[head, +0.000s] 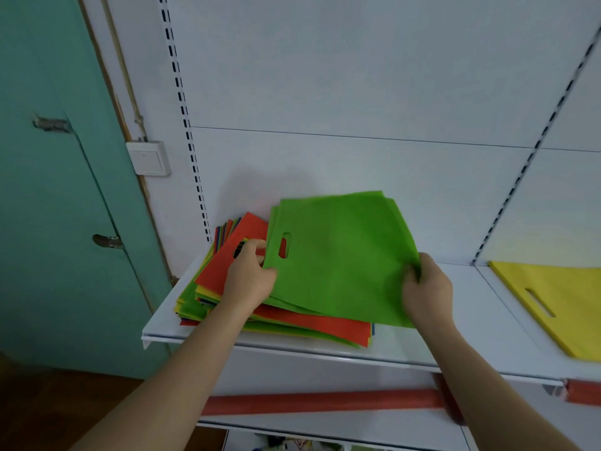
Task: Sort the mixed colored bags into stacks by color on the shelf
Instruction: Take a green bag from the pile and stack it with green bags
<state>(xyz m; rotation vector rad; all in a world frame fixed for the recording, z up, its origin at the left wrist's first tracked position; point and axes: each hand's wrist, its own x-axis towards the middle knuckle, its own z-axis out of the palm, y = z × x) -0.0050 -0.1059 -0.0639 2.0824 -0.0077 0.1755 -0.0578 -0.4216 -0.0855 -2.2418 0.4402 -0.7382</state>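
Observation:
A few green bags (338, 255) with a cut-out handle lie tilted on top of a mixed pile of bags (227, 307) at the left end of the white shelf (406, 349). A red bag (234, 255) is the top sheet of that pile; green, yellow and blue edges show beneath. My left hand (250, 275) pinches the green bags' left edge near the handle hole. My right hand (426, 291) grips their right lower corner, fingers curled over the fabric. A yellow bag (559, 297) lies flat at the far right of the shelf.
A white slotted back panel (357, 92) rises behind the shelf. A teal door (55, 190) and a wall switch (148, 157) stand to the left. A red roll (325, 402) lies on the lower shelf. Bare shelf shows between the pile and the yellow bag.

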